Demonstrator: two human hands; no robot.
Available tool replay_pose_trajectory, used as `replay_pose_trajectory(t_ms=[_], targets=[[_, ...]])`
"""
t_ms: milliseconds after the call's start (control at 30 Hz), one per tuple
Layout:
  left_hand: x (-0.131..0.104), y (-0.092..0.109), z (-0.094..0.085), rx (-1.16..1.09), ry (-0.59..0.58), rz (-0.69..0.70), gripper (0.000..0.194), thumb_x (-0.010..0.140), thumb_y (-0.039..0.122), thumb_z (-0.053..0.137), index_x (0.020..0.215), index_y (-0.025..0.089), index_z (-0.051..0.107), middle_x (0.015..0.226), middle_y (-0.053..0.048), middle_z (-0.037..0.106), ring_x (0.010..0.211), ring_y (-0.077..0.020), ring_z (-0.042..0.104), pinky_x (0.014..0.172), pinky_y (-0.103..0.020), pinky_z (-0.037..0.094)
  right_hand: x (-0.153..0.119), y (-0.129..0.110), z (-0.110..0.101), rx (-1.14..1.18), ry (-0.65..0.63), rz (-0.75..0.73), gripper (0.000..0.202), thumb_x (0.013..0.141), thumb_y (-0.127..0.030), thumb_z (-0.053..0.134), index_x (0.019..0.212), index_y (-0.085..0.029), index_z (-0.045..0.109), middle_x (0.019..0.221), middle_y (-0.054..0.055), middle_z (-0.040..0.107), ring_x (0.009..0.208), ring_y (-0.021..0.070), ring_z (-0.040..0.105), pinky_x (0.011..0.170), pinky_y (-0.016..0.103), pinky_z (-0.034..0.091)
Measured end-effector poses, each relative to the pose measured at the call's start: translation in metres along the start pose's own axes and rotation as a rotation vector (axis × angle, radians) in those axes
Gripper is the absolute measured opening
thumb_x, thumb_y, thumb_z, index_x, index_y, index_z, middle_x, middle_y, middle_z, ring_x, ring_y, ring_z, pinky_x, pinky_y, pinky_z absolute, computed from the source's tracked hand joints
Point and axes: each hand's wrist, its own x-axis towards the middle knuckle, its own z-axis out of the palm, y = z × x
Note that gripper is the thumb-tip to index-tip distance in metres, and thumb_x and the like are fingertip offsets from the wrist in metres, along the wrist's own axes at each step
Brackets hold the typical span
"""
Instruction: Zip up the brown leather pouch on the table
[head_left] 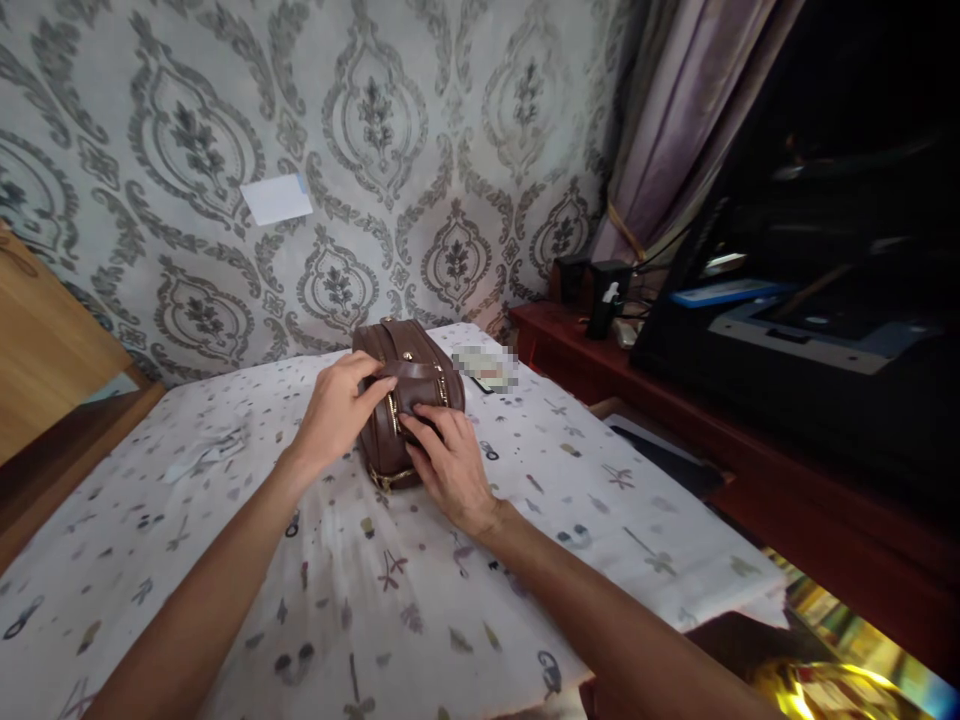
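Desk (615, 520) under a white cloth (360, 590) printed with small scattered motifs, brown bag (401, 372) standing near the cloth's far middle, blurred flat item (486, 368) just beside it toward the far right corner, crumpled pale scrap (202, 452) at left

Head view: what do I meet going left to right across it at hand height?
Wooden furniture → left hand → brown bag → right hand → blurred card → red-brown cabinet → dark screen.
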Motion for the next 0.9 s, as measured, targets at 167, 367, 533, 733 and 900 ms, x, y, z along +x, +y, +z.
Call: replay_pose_trajectory(t_ms=[167,367,533,733,900], targets=[[-0.001,0.003,-0.001,-0.004,-0.019,-0.004,0.019,0.089,0.026,0.056,0.073,0.018,0.06,0.082,-0.002,0.061,0.081,-0.0174,0.057,0.069,-0.028,0.041,0.001,-0.002,0.0,-0.078,-0.065,-0.004,0.047,0.096,-0.016,0.048,0.142,-0.024,0.052,0.134,0.014,0.057,0.12,0.0294,0.049,0.094,0.047,0.049],[-0.004,0.006,0.003,0.137,-0.025,0.083,0.027,0.092,0.026,0.053,0.066,0.019,0.053,0.077,-0.003,0.058,0.081,-0.0199,0.056,0.076,-0.032,0.042,0.001,-0.002,0.001,-0.105,-0.097,-0.002,0.049,0.096,-0.015,0.048,0.144,-0.024,0.052,0.137,0.014,0.055,0.121,0.0296,0.047,0.094,0.047,0.049],[-0.005,0.003,0.003,0.117,-0.062,0.087,0.027,0.091,0.027,0.054,0.066,0.019,0.055,0.078,-0.003,0.059,0.083,-0.0207,0.057,0.076,-0.033,0.042,0.001,0.0,0.0,-0.054,-0.051,-0.009,0.043,0.097,-0.014,0.046,0.138,-0.02,0.056,0.134,0.016,0.058,0.12,0.0296,0.048,0.093,0.048,0.049],[-0.009,0.003,0.004,0.019,0.025,0.006,0.015,0.089,0.028,0.056,0.079,0.019,0.063,0.085,-0.003,0.063,0.087,-0.0201,0.059,0.076,-0.031,0.046,0.001,0.003,-0.005,0.111,0.007,0.027,0.036,0.097,-0.014,0.045,0.128,-0.023,0.062,0.127,0.012,0.062,0.115,0.0266,0.054,0.096,0.047,0.051],[-0.018,0.006,0.009,0.141,0.088,0.084,0.011,0.089,0.017,0.054,0.086,0.021,0.065,0.086,-0.003,0.066,0.089,-0.0209,0.059,0.079,-0.033,0.045,0.003,0.003,-0.005,0.138,0.034,0.064,0.021,0.097,-0.019,0.052,0.111,-0.023,0.067,0.121,0.011,0.065,0.111,0.0266,0.056,0.095,0.047,0.051]])
